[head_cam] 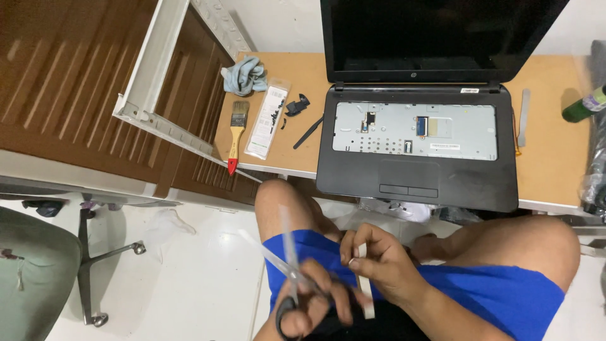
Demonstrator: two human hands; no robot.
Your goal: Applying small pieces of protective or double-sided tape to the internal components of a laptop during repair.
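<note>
The left hand [309, 309] is closed through the handles of blurred scissors [287, 268], blades open and pointing up-left. Just right of it, the right hand [379, 265] pinches a white strip [364, 287] hanging over blue shorts [499, 297]. Beyond both hands the desk edge [278, 169] carries a keyboardless laptop [416, 145]; bare floor [189, 284] lies left.

Bright, even indoor light, soft shadows, motion blur on the scissors [287, 271], mild edge distortion
</note>
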